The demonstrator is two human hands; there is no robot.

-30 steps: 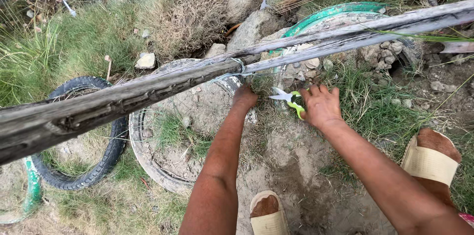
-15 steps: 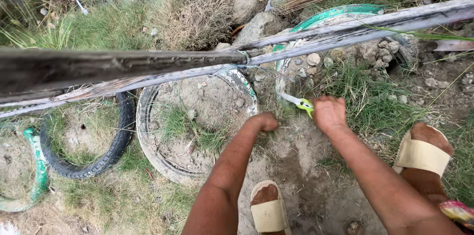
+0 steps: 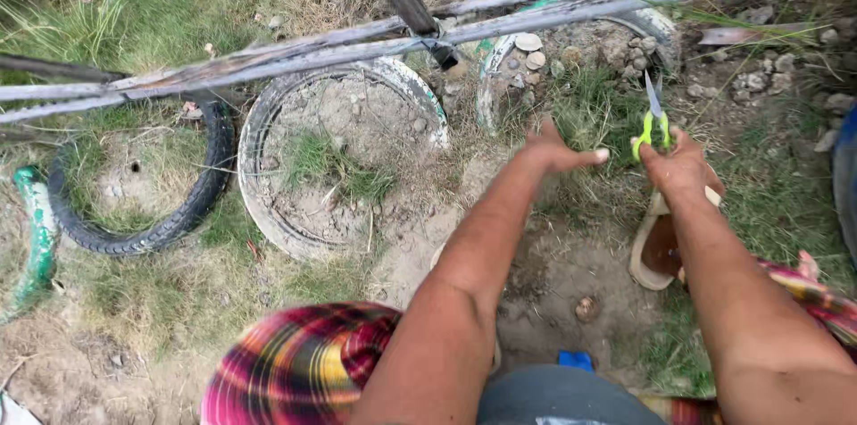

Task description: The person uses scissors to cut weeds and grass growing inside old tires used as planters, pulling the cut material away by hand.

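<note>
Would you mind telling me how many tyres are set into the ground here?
4, perhaps more out of frame: a green-painted tyre at the far left, a black tyre beside it, a white-rimmed tyre in the middle, and a stone-filled tyre behind the fence rail.

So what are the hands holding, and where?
The right hand grips scissors by their green handles, blades pointing up. The left hand is open, holding nothing.

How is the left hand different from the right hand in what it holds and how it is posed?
The left hand is empty, fingers spread over the grass; the right hand grips green-handled scissors. The left hand's palm lies flat and low; the right hand is closed, with the blades pointing upward. Both are bare and reach forward.
</note>
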